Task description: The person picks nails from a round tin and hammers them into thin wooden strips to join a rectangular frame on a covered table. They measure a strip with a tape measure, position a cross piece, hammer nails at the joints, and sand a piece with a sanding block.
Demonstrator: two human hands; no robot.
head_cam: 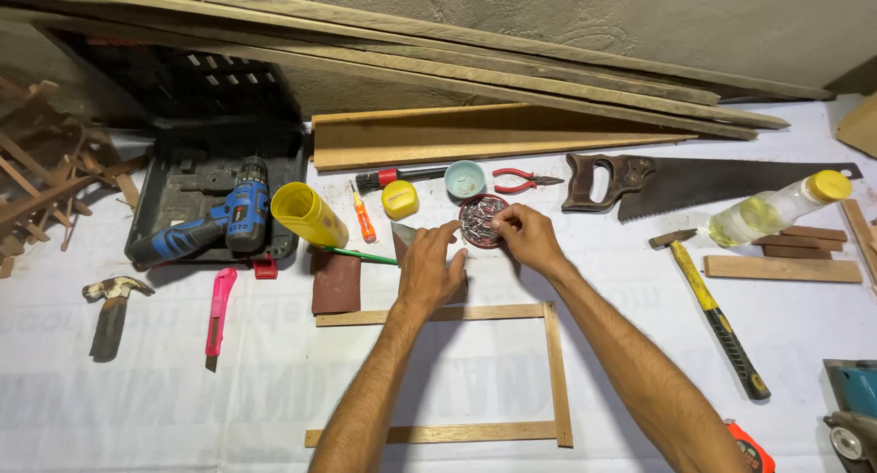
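Many thin nails fill the round tin; right hand pinches some, left hand loose.

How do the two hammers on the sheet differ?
The yellow-handled hammer, right of the right hand, has a long yellow-and-black handle and lies diagonally. The claw hammer, far left of the left hand, has a short dark handle, looks worn, and lies nearly straight toward the camera. The first sits by the handsaw, the second by the pink knife. Neither is held.
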